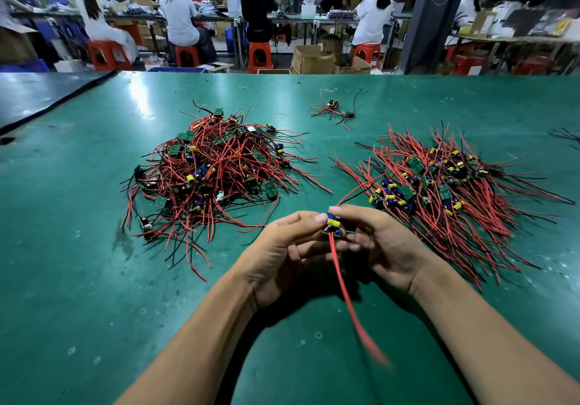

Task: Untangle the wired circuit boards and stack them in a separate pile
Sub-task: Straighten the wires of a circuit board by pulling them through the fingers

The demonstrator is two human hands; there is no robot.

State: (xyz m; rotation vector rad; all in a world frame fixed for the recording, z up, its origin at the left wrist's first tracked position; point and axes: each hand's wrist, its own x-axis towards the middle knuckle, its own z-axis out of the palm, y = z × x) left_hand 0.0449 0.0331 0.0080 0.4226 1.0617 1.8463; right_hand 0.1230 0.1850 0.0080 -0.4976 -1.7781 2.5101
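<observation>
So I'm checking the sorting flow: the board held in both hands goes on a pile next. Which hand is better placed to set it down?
Likely the right. The right hand pinches the board and lies next to the sorted pile; the left hand sits nearer the tangled heap.

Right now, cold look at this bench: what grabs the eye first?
Two red-wired heaps on the green table: a tangled pile of circuit boards at left and a neater pile with wires fanned out at right. Front centre, the left grip and right grip pinch one circuit board between them, its red wire hanging toward the camera. A small cluster lies apart, far middle.
</observation>
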